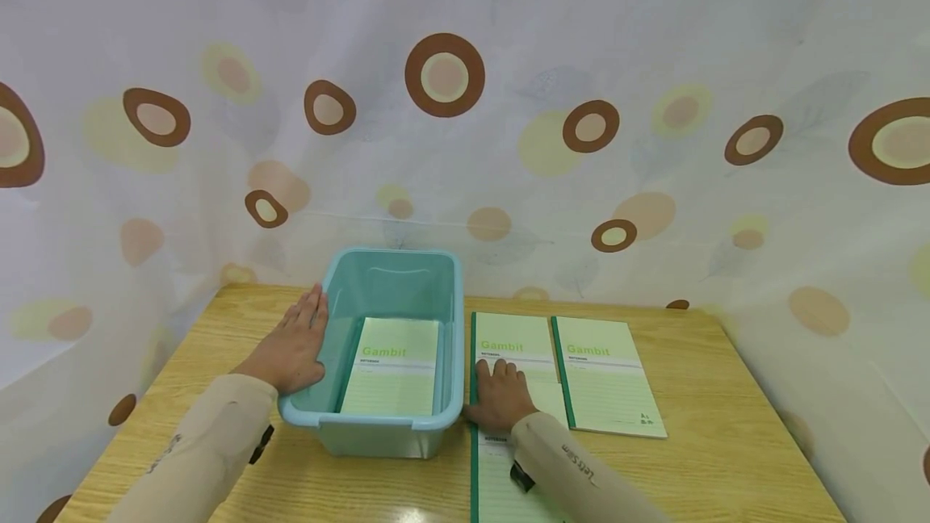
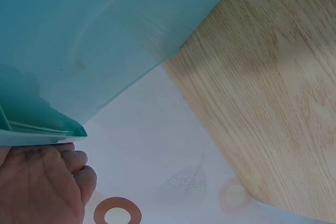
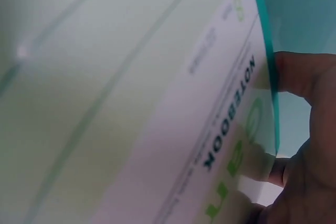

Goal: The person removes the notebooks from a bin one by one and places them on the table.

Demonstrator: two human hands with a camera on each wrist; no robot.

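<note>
My left hand (image 1: 294,341) rests on the left rim of a light blue plastic bin (image 1: 378,421), fingers straight along it. The left wrist view shows its palm (image 2: 42,182) beside the bin wall (image 2: 94,35). Inside the bin lies a pale green Gambit notebook (image 1: 395,382). To the bin's right, my right hand (image 1: 501,398) holds the top end of the nearest notebook (image 1: 501,479). In the right wrist view, the thumb (image 3: 296,74) meets that notebook's green spine (image 3: 266,35). Its other fingers are partly hidden near the top edge.
Behind the right hand lies another notebook (image 1: 512,333), partly covered by the nearest one. Beside it on the right is a further notebook (image 1: 606,378). All this is on a wooden table (image 1: 712,426), with a patterned curtain (image 1: 508,176) along the back and sides.
</note>
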